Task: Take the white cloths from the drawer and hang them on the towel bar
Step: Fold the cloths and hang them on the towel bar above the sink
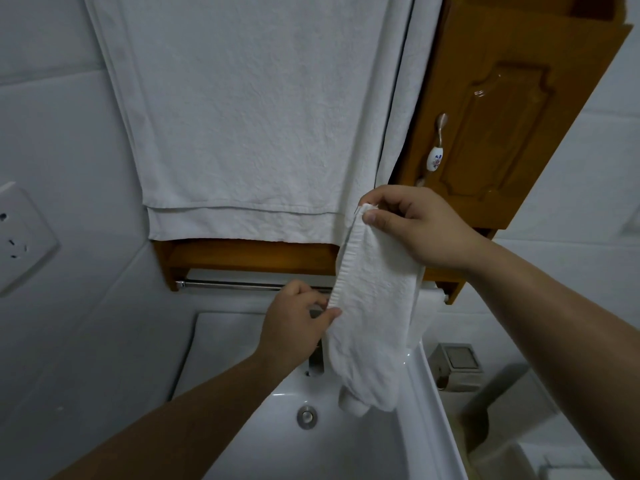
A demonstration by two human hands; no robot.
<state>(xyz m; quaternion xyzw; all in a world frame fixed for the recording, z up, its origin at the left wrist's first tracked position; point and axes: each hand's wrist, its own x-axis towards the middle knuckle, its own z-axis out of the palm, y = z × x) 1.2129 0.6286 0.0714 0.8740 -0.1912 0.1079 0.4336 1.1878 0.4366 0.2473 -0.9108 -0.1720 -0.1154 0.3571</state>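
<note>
White cloth [372,306]: a small cloth is held up lengthwise over the sink, in front of the towel bar; its top corner is raised near the cabinet door and its lower end hangs bunched above the basin.
Wall socket [20,233]: seen at far left on the tiled wall, well apart from the work.
Large towel [249,116]: already draped above, with its hem just over the wooden shelf; whether it belongs to the task cannot be told.
Towel bar [239,285]: a chrome bar is fixed under the wooden shelf; its left stretch is bare, its right stretch is hidden behind the cloth.
Left hand [294,323]: the ribbed side edge of the cloth is pinched between thumb and fingers, just in front of the bar.
Right hand [415,226]: the top corner is gripped between thumb and forefinger; the other fingers are curled shut.
Cabinet door [502,133]: amber wood with a ceramic pull, just behind the right hand.
Step in hand: judged to be spreading before draping.
Method advised: the cloth is best opened flat between both pinches, the bunched lower end shaken loose, then one end passed over the bare part of the bar and both halves evened.
Risk: the loose end could dip into the basin [329,445].
</note>
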